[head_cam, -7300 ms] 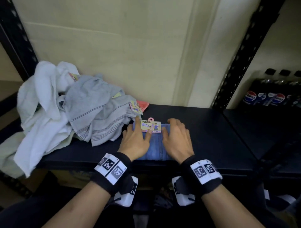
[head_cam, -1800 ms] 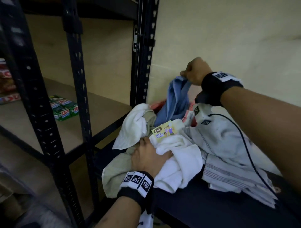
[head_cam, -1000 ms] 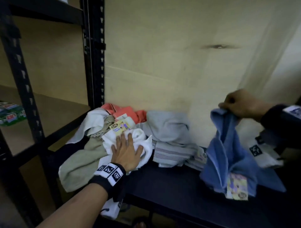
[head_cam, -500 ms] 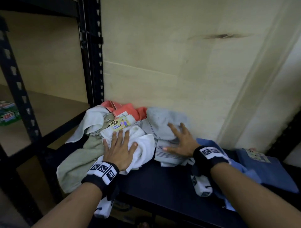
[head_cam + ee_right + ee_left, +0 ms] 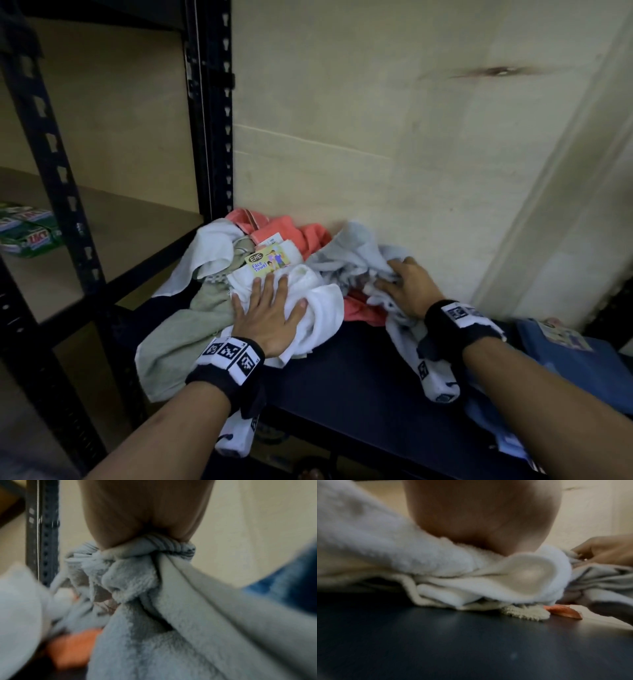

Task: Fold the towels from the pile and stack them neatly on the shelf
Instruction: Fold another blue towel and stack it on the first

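Two hands on the towel pile (image 5: 274, 274), which sits at the left end of the dark shelf (image 5: 342, 377) against the back wall. My left hand (image 5: 267, 318) lies flat, fingers straight and spread, pressing the white towel (image 5: 318, 308) near the shelf's front edge; left wrist view shows the palm sitting on the white terry (image 5: 436, 568). My right hand (image 5: 407, 287) has its fingers curled into the grey towel (image 5: 356, 253) toward the back of the shelf, bunching it; right wrist view shows the grey cloth (image 5: 137, 574) gathered tight in the fist. Coral towel (image 5: 301, 236) lies under and behind both, touching the wall. Pale green towel (image 5: 178, 329) hangs over the shelf's front-left corner. A "Face Towel" tag (image 5: 269, 262) sits on top, just beyond my left fingertips. Blue towel (image 5: 575, 359) lies at the right end of the shelf, apart from the pile. Green boxes (image 5: 27, 233) on the neighbouring shelf at far left
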